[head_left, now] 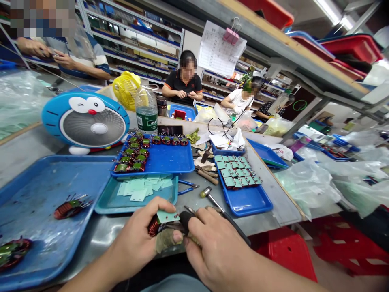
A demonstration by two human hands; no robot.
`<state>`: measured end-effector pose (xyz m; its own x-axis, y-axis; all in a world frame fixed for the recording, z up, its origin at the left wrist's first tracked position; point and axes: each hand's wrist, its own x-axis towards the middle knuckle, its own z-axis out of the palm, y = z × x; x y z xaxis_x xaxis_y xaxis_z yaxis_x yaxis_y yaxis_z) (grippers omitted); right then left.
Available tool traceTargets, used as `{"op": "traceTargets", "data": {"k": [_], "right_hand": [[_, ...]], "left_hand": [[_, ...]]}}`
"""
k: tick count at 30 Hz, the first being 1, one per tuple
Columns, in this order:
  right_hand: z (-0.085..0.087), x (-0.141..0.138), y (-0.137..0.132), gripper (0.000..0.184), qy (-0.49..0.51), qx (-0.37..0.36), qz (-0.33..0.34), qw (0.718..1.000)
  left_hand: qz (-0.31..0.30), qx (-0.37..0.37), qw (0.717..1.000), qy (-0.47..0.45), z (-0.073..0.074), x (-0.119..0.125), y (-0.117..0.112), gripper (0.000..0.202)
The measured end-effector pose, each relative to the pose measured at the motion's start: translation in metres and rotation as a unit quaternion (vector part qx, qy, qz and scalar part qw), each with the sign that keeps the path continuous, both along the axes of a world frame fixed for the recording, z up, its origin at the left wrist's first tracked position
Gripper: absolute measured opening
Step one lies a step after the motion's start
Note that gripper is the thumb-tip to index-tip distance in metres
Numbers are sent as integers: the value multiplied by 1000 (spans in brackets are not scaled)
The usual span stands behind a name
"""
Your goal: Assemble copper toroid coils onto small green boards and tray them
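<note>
Copper toroid coil [153, 226] — gripped in left hand [136, 245]

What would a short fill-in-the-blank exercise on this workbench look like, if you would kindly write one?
1. The left hand holds a ring-shaped coil wound with ____ wire.
2. The right hand holds a small tool with a ____ handle.
3. The casing of the round desk fan is ____.
4. The small hammer on the bench has a ____ tip on its head.

The missing words, in order: copper, black, blue, yellow.
</note>
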<state>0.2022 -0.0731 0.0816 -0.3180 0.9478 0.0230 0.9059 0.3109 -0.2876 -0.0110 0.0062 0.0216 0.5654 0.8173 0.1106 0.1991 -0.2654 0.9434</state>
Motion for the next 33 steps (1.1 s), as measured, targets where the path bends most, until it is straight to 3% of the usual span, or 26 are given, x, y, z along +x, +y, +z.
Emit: {"op": "traceTargets", "data": {"k": [7,14,19,26,29,33], "right_hand": [[-9,-3,-3,6,17,108,-2,994],[-16,-3,-5,9,121,54,-56,990],[-14,-1,-7,5,45,113,-85,989],[-4,-5,-2,15,152,1,-107,983],[-6,-2,-2,8,84,40,-96,991],[-11,1,-3,4,-4,83,-78,993]], "left_hand": [[45,33,998,-41,2,4,-3,37],[68,83,989,-106,-6,15,-3,37],[62,77,992,-77,-3,21,4,32],[106,77,987,-96,2,27,-1,38],[102,47,989,-91,2,26,-2,35],[35,34,997,-55,-5,16,11,36]]}}
